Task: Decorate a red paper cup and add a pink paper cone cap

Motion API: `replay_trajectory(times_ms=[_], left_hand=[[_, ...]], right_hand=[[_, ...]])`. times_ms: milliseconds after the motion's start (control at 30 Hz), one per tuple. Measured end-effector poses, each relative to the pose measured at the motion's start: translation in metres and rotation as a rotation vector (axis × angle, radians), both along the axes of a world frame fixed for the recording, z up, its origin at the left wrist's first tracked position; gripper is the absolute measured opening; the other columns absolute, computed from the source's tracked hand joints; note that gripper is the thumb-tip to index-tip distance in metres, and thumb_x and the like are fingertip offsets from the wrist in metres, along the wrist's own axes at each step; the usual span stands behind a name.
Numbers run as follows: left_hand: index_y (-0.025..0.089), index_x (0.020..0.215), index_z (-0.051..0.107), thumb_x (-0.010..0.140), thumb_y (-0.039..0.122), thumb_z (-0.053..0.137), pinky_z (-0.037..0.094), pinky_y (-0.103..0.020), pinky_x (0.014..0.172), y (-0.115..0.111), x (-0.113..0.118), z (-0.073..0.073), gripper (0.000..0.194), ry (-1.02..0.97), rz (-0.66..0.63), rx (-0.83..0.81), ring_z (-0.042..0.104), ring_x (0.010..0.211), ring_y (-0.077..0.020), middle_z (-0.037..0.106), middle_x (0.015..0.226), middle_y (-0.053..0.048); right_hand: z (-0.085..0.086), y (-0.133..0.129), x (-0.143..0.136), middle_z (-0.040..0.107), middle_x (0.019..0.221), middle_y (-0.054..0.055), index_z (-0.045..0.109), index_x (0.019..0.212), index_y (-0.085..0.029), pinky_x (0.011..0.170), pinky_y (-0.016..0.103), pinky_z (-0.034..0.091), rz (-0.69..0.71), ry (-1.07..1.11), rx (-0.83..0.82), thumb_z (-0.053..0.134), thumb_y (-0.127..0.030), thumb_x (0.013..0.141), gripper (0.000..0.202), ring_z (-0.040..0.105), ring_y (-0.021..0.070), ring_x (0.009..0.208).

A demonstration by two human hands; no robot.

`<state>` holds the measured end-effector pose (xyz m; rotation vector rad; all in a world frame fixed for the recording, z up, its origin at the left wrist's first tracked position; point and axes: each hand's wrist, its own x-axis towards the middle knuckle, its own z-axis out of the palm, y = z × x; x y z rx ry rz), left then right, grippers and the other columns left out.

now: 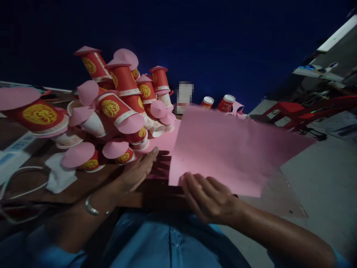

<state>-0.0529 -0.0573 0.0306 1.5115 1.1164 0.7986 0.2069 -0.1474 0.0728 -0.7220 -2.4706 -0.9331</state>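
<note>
Brown table (pixel 86 184) carries piled cups (pixel 111 106), several cone-topped, left of frame centre. A power strip (pixel 19 149) and white cable (pixel 25 169) lie far left; pink paper (pixel 164 139) lies flat near centre.

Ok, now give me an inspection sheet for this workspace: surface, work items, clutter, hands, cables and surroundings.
Surface: brown table, partly covered by pink paper.
Work items: large pink sheet raised at the near edge; red and white paper cups heaped on the left, many capped with pink cones.
Clutter: crumpled white wrap beside the cups; what looks like a power strip at far left.
Left hand: open, fingers extended, holding nothing.
Right hand: gripping the sheet's near edge.
Cables: white cable looping at left.
Surroundings: red furniture and pale floor at right; dark background.
</note>
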Motion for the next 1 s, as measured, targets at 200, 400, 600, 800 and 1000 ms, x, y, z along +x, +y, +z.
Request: replay_trajectory(times_ms=[200, 400, 600, 800, 1000], left_hand=[[0.017, 0.103, 0.071, 0.073, 0.057, 0.085, 0.061, -0.038, 0.084, 0.022, 0.013, -0.005, 0.051, -0.079, -0.089, -0.247, 0.077, 0.094, -0.0268, 0.082, 0.101, -0.010], [0.022, 0.098, 0.065, 0.074, 0.054, 0.078, 0.063, -0.043, 0.090, 0.016, -0.003, -0.016, 0.042, 0.113, -0.027, -0.158, 0.079, 0.103, -0.0321, 0.084, 0.105, -0.011], [0.023, 0.118, 0.063, 0.083, 0.056, 0.070, 0.066, -0.040, 0.079, 0.009, -0.015, -0.022, 0.049, 0.216, -0.027, -0.166, 0.082, 0.100, -0.0323, 0.084, 0.113, -0.011], [0.022, 0.123, 0.062, 0.081, 0.058, 0.072, 0.066, -0.045, 0.088, 0.009, -0.015, -0.025, 0.056, 0.213, 0.005, -0.184, 0.081, 0.109, -0.0352, 0.082, 0.123, -0.015], [0.023, 0.123, 0.065, 0.083, 0.059, 0.070, 0.066, -0.041, 0.087, 0.010, -0.016, -0.024, 0.054, 0.228, -0.031, -0.188, 0.080, 0.110, -0.0342, 0.083, 0.121, -0.012]], right_hand=[[-0.051, 0.005, -0.046, 0.077, 0.097, 0.014, 0.074, 0.106, -0.005, 0.050, 0.029, 0.045, 0.186, 0.015, -0.251, 0.065, -0.020, 0.104, 0.018, 0.068, 0.0177, 0.074], [-0.023, 0.047, 0.012, 0.083, 0.107, 0.011, 0.073, 0.118, -0.011, 0.071, 0.030, 0.060, 0.040, 0.298, -0.367, 0.064, -0.021, 0.106, 0.018, 0.076, 0.0193, 0.090], [-0.034, 0.140, 0.061, 0.076, 0.137, 0.015, 0.073, 0.133, -0.013, 0.102, 0.043, 0.063, -0.268, 0.125, -0.677, 0.051, -0.008, 0.105, 0.036, 0.072, 0.0282, 0.128], [-0.061, 0.163, 0.074, 0.059, 0.161, 0.005, 0.062, 0.151, -0.026, 0.125, 0.049, 0.048, -0.139, 0.016, -0.819, 0.047, -0.004, 0.103, 0.054, 0.057, 0.0241, 0.149], [-0.063, 0.169, 0.112, 0.067, 0.150, 0.017, 0.066, 0.146, -0.016, 0.114, 0.051, 0.058, -0.285, 0.018, -0.707, 0.051, -0.001, 0.096, 0.055, 0.065, 0.0316, 0.140]])
